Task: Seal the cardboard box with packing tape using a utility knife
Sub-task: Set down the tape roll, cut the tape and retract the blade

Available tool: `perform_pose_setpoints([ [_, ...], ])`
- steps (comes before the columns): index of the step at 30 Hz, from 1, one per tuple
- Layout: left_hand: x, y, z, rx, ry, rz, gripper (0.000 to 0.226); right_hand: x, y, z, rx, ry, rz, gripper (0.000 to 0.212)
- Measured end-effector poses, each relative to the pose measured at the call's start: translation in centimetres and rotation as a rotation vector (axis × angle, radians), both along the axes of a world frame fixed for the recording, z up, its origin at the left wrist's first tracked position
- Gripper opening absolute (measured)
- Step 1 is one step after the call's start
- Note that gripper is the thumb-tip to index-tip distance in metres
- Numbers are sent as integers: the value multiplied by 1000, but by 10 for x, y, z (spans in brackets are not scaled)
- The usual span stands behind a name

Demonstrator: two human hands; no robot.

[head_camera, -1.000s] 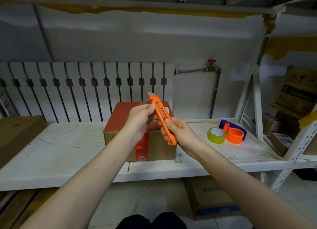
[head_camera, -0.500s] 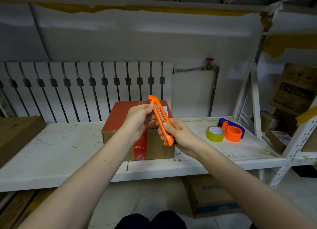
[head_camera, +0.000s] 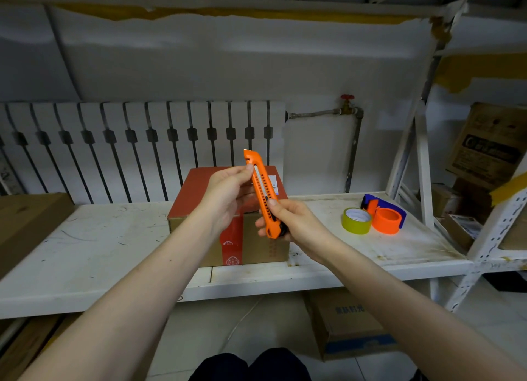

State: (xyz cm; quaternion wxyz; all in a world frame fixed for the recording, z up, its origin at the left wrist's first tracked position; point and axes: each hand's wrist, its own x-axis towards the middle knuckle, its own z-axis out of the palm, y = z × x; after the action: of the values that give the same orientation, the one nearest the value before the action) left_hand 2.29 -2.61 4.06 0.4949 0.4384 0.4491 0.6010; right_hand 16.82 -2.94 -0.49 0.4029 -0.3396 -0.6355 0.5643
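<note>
An orange utility knife (head_camera: 261,189) is held upright in front of me, tip up, above the cardboard box. My right hand (head_camera: 288,221) grips its lower end with the thumb on the slider. My left hand (head_camera: 228,195) pinches the upper part of the knife body. No blade shows beyond the orange tip. The cardboard box (head_camera: 196,206), with a red top and a red tape strip down its front, stands on the white shelf (head_camera: 94,252) behind my hands. An orange tape roll in a blue dispenser (head_camera: 386,216) and a yellow-green tape roll (head_camera: 356,220) sit to the right.
A white radiator (head_camera: 128,146) runs along the back wall, with a pipe and red valve (head_camera: 347,104) to its right. A flat brown box (head_camera: 25,223) lies at the shelf's left end. More cartons (head_camera: 490,149) fill the rack on the right, and another carton (head_camera: 345,323) sits under the shelf.
A short blade stuck out of the knife tip one second ago; now it is drawn back inside. Both hands keep their hold on the knife, almost in the same place.
</note>
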Motion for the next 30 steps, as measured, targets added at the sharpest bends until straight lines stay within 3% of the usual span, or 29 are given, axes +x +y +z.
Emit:
perform_pose_setpoints([
  [19,-1,6,-5,-12,38,10,17,2,6,-7,24,-76,0,26],
  [25,-4,8,-5,-33,-14,38,16,3,7,-3,-106,17,79,41],
  [30,-5,8,-5,-34,-7,39,15,3,8,-5,-68,-5,37,30],
])
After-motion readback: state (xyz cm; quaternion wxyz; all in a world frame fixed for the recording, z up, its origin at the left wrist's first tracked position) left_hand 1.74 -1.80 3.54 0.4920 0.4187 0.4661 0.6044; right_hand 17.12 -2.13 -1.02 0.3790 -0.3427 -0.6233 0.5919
